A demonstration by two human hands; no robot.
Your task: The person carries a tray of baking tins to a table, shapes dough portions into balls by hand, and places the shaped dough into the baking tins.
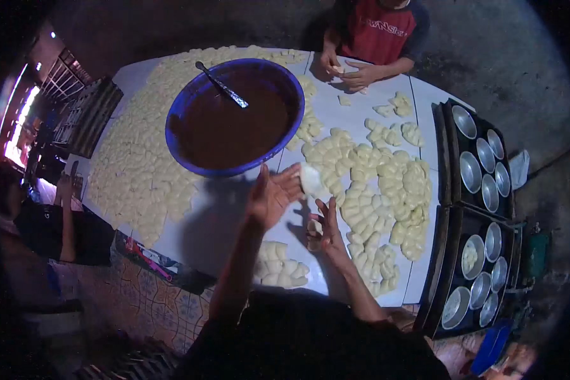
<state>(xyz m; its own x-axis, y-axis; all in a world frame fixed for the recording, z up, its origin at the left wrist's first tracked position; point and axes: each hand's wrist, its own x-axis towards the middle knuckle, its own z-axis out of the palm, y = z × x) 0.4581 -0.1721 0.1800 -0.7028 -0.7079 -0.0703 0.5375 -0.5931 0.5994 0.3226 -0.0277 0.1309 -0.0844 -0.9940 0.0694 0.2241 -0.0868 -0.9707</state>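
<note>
My left hand [274, 196] is palm up over the table, its fingers stretched toward the right. At their tips is a thin, flattened white piece of dough [311, 180]. Closer to me, my right hand [329, 233] has its fingers bent around a small pale piece of dough [315, 227], partly hidden by the fingers. Just beyond my left hand stands a wide blue basin [199, 170] of dark brown filling. A metal spatula [225, 87] rests in it, its handle leaning on the far rim. Clustered dough pieces [364, 206] lie right of my hands.
Many dough pieces [136, 152] cover the table's left side; a smaller group [278, 266] lies near me. Black trays [446, 215] with round metal tins [470, 171] stand at the right. Across the table, a person in red [377, 31] handles dough. Another person [50, 221] is at the left.
</note>
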